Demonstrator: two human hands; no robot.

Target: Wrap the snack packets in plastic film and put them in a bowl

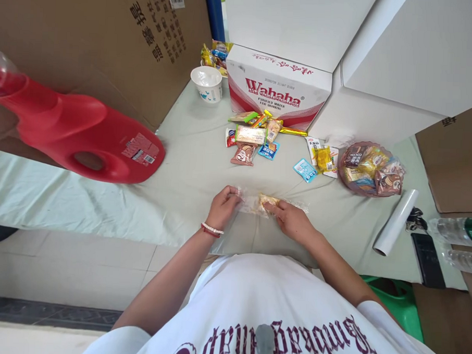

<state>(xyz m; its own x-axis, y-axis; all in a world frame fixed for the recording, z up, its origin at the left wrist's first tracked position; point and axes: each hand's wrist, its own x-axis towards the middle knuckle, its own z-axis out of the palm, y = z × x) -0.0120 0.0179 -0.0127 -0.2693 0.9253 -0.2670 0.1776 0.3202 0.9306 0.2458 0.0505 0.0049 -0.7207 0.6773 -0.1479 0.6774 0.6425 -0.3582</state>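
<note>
Above the pale green tablecloth, a small yellowish snack in a clear wrapper point(269, 200) is stretched between my two hands. My left hand point(224, 205), with beaded bracelets at the wrist, is closed on the wrapper's left end. My right hand point(291, 218) pinches the snack's right part between thumb and fingers; more clear film shows beyond it. Just past my hands lies a pile of packaged snacks point(250, 136). To its right are a blue packet point(305, 170) and a yellow packet point(324, 160). A glass bowl point(342, 176) of wrapped snacks stands farther right.
A large red jug point(85, 134) occupies the left. A paper cup point(207, 87) and a Wahaha carton point(279, 90) stand at the back, below tall white boxes point(417, 49). On the right are a white roll point(396, 223), a phone point(428, 258), keys point(416, 219) and clear bottles point(453, 228).
</note>
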